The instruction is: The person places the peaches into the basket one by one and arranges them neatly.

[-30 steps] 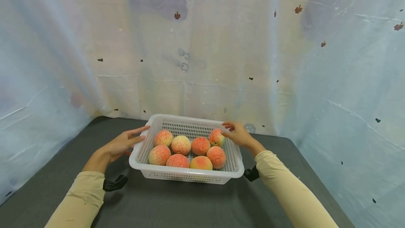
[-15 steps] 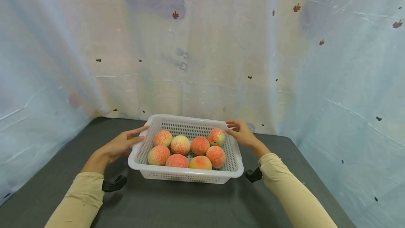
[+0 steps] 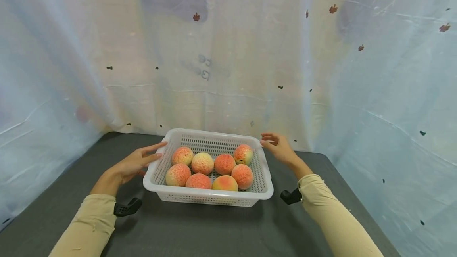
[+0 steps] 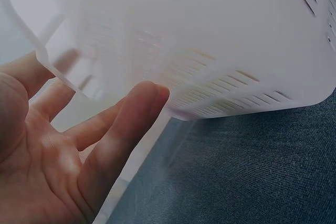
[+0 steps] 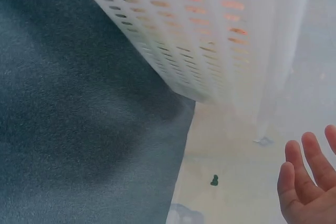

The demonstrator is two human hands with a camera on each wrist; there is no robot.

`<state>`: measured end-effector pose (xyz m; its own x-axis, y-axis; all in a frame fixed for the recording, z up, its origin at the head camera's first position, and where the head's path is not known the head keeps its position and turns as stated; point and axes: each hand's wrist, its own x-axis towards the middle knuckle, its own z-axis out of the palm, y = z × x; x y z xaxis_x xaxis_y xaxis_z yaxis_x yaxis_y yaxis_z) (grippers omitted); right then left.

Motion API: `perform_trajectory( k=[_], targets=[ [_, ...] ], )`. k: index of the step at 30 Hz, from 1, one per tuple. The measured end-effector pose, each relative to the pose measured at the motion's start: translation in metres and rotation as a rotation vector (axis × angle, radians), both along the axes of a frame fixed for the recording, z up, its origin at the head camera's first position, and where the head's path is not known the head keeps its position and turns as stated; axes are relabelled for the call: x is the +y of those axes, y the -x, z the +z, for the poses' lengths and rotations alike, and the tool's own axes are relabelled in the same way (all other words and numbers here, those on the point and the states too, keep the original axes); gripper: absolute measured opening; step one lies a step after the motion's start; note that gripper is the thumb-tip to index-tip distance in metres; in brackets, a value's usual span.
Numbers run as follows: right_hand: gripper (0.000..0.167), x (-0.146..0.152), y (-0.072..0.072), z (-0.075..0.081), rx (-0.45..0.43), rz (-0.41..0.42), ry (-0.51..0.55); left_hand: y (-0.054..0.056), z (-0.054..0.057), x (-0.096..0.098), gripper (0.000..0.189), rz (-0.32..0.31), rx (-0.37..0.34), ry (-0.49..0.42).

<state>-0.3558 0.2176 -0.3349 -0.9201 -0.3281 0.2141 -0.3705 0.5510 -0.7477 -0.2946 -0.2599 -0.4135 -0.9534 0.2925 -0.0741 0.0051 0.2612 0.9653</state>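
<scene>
A white perforated plastic basket (image 3: 210, 199) stands on the dark table with several red-yellow peaches (image 3: 202, 163) in it. At the basket's left rim is my left hand (image 3: 133, 164); its thumb and forefinger touch the rim. In the left wrist view, the fingers (image 4: 113, 145) are fairly straight, one tip against the perforated side wall. My right hand (image 3: 282, 150) is just outside the back right corner, fingers loosely bent and holding nothing. In the right wrist view, that hand (image 5: 310, 182) is apart from the basket wall (image 5: 210, 40).
Dark cloth covers the table (image 3: 200, 229). A pale plastic sheet (image 3: 232, 70) with small leaf marks hangs behind and at both sides, close beyond the basket. Each wrist wears a black mount, like the left one (image 3: 127, 207).
My right hand has moved right, from over the peach at the back right to outside the rim. My left hand stays at the left rim, and the peaches lie as before.
</scene>
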Motion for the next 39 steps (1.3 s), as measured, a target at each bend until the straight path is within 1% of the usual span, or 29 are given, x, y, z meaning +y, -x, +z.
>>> perform_trajectory(
  k=[5,8,10,12,15,19,22,26,30,34,39],
  targets=[
    [0.046,0.006,-0.001,0.000,0.009,-0.041,0.037,0.001,-0.001,-0.002,0.072,-0.001,-0.002,0.010],
    [0.046,0.011,-0.003,0.000,0.025,-0.050,0.095,0.000,-0.001,-0.002,0.072,-0.003,-0.001,0.015],
    [0.047,0.015,-0.005,-0.003,0.049,-0.042,0.128,-0.001,0.000,-0.002,0.072,-0.002,-0.003,0.016],
    [0.046,0.019,-0.008,-0.006,0.066,-0.042,0.166,-0.001,0.000,-0.002,0.073,-0.004,-0.004,0.014],
    [0.044,0.024,-0.012,-0.015,0.090,-0.064,0.211,-0.002,0.001,-0.001,0.072,-0.007,-0.004,0.005],
    [0.042,0.026,-0.020,-0.027,0.084,-0.091,0.265,-0.001,0.001,0.001,0.071,-0.018,-0.002,-0.001],
    [0.042,0.024,-0.026,-0.032,0.083,-0.093,0.297,0.001,0.001,0.002,0.071,-0.020,-0.004,0.001],
    [0.041,0.018,-0.029,-0.031,0.117,-0.089,0.369,0.003,0.001,0.001,0.071,-0.020,-0.003,0.004],
    [0.041,0.013,-0.027,-0.026,0.146,-0.073,0.432,0.003,0.001,-0.001,0.071,-0.015,0.004,0.010],
    [0.040,0.009,-0.027,-0.022,0.137,-0.063,0.458,0.001,0.000,-0.002,0.071,-0.011,0.004,0.011],
    [0.038,0.005,-0.030,-0.023,0.143,-0.080,0.458,0.001,0.000,-0.002,0.071,-0.014,0.012,0.017]
  ],
)
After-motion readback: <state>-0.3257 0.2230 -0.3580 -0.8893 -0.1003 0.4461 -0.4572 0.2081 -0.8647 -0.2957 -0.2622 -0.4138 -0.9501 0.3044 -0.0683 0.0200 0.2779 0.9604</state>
